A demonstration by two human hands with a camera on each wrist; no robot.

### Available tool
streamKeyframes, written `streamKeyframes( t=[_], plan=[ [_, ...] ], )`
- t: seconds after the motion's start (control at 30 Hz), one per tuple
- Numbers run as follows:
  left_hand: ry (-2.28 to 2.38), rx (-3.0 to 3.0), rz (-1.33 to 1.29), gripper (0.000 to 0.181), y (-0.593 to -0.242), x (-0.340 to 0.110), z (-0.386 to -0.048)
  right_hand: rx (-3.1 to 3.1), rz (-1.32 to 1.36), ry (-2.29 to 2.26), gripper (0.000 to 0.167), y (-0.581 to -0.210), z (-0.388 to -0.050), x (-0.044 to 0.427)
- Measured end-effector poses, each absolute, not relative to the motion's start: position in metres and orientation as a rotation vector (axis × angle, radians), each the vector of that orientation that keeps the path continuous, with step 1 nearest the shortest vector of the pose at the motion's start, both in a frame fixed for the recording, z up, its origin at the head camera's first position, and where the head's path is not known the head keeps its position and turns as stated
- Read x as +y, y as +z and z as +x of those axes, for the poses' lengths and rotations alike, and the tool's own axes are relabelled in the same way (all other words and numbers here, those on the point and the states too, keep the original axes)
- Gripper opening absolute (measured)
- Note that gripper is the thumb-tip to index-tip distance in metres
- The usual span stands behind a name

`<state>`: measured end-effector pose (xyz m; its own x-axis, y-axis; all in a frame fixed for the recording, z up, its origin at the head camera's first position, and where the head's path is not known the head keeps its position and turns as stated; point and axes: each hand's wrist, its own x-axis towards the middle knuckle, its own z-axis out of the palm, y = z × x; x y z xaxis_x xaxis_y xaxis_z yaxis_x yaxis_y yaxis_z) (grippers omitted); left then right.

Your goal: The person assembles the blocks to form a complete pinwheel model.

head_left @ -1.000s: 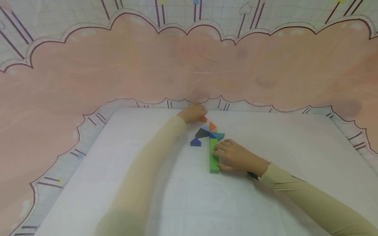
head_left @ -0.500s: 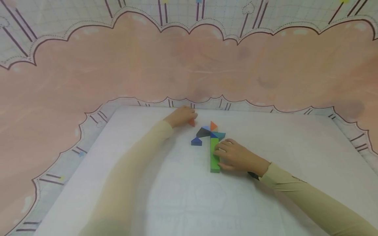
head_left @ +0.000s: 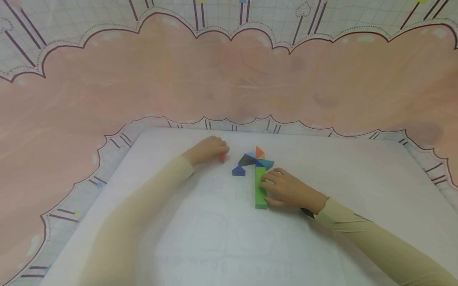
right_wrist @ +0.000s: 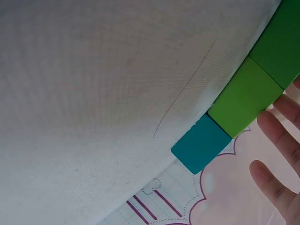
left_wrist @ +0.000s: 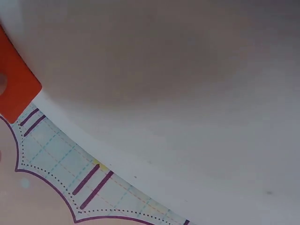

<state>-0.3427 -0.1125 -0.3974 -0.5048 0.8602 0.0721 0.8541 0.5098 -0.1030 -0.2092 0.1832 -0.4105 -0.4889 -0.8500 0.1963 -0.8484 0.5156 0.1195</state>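
My left hand (head_left: 208,150) pinches an orange triangular block (head_left: 222,157) left of the block figure, near the far side of the white table. In the left wrist view that orange block (left_wrist: 16,77) shows at the left edge with a fingertip on it. My right hand (head_left: 286,190) rests its fingertips on the right side of a long green bar (head_left: 260,190). Up close, the bar shows a light green block (right_wrist: 246,97) beside a darker green block (right_wrist: 279,44), with a teal block (right_wrist: 201,144) at its end. The fingers (right_wrist: 281,136) look extended.
Above the bar, a dark block (head_left: 247,160), an orange triangle (head_left: 259,152), a teal triangle (head_left: 266,163) and blue pieces make a pinwheel shape. A separate blue block (head_left: 238,171) lies to its left. A cloud-patterned cloth (head_left: 229,83) borders the white tabletop (head_left: 171,238).
My left hand has moved left and slightly nearer with the orange triangular block, away from the figure. My right hand stays on the green bar.
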Motion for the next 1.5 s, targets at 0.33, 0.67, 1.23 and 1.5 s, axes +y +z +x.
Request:
streamKeyframes(
  t=[0.33, 0.67, 1.23, 1.5],
  plan=[
    [0.065, -2.677, -1.47, 0.022, -0.399, -0.129, -0.321, -2.536, 1.437, -0.007, 0.034, -0.412, -0.21, 0.184],
    [0.134, -2.887, -1.083, 0.045, -0.394, -0.127, -0.308, -2.545, 1.436, -0.02, 0.034, -0.411, -0.208, 0.182],
    [0.158, -2.96, -1.107, 0.036, -0.395, -0.119, -0.301, -2.554, 1.437, -0.01, 0.033, -0.41, -0.209, 0.182],
    [0.136, -2.924, -1.273, 0.034, -0.391, -0.116, -0.287, -2.554, 1.437, 0.002, 0.033, -0.411, -0.209, 0.183]
  ],
)
